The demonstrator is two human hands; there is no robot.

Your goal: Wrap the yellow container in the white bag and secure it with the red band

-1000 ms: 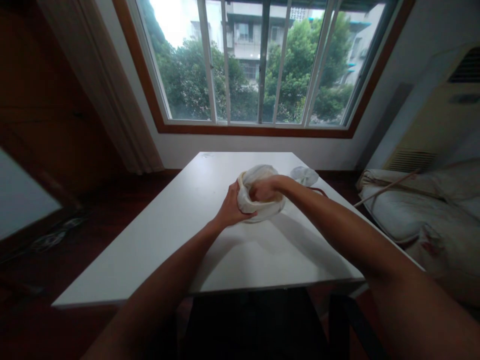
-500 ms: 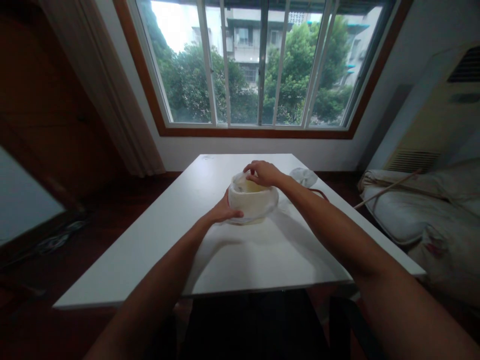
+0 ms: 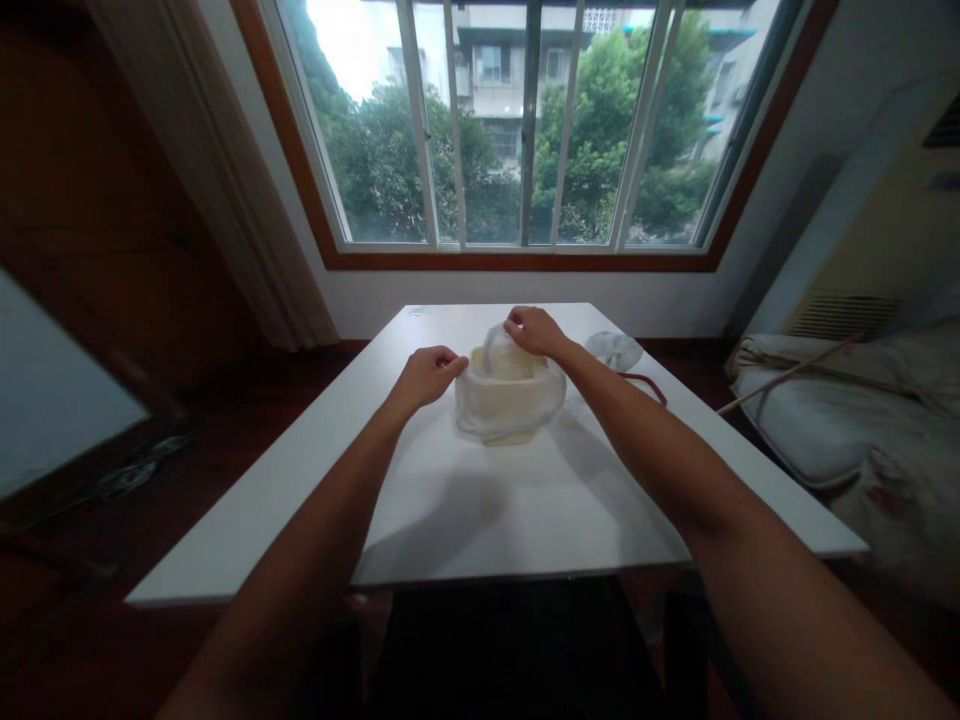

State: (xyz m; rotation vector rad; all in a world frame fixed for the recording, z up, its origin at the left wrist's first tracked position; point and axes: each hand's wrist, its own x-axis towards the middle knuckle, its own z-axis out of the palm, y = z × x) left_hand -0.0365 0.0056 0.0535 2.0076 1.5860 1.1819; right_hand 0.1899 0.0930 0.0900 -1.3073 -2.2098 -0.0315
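Observation:
A cream-coloured container [image 3: 508, 405] stands on the white table, with a thin, see-through plastic bag [image 3: 551, 395] around it. The bag's edge is folded outward over the rim and bulges at the sides. My left hand [image 3: 429, 378] is closed at the bag's left edge, thumb and fingers pinched together on the plastic. At the far side my right hand [image 3: 534, 330] pinches a raised part of the bag above the container's opening. What lies inside the container is too blurred to make out.
A crumpled clear plastic bag [image 3: 613, 350] and a red-brown cord or handle [image 3: 649, 387] lie on the white table [image 3: 300, 490], right of the container. Beyond the table's right edge are large white sacks [image 3: 817, 420] with a thin stick. A window is ahead.
My left hand has left the container's lower left side and risen to pinch the bag's edge. My right hand has lifted slightly, pulling plastic up at the far side.

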